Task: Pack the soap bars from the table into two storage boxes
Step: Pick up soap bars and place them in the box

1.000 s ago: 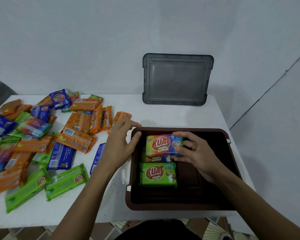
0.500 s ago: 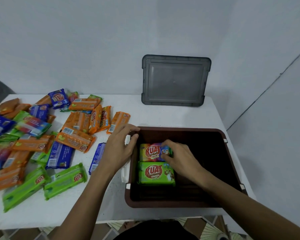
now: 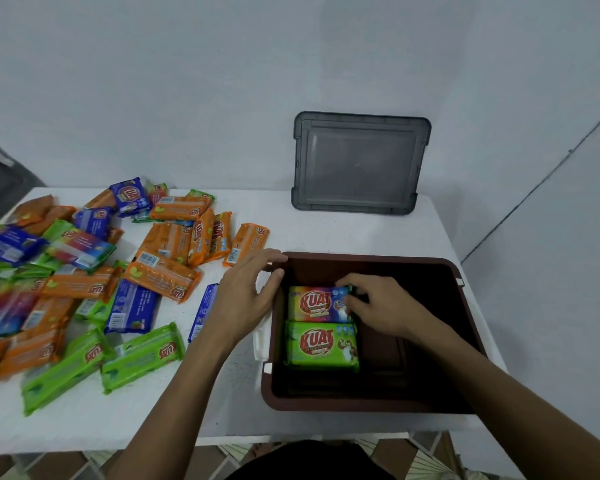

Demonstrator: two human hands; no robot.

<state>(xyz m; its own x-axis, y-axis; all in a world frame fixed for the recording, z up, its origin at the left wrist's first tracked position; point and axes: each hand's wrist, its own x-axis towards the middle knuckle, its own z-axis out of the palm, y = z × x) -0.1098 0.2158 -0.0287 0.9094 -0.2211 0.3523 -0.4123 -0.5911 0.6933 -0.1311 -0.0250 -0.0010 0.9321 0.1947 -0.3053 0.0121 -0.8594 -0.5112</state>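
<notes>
Seating rainbow-wrapped soap bar in brown plastic box, centre-right, pinched by right hand, with left hand loose-fingered on rim. Next: release, fetch another from left.

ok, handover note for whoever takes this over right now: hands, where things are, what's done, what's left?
Left hand: open, fingers resting on the far left rim of the brown box.
Right hand: inside the box, grip on the right end of the multicoloured bar, at the box's left side.
Green bar: lies flat in the box, right beside it on the near side.
Done: two bars in the box.
Left: the loose bars heaped on the table, left of the box.
Grey lid leans on the wall. No second box clearly in view.
</notes>
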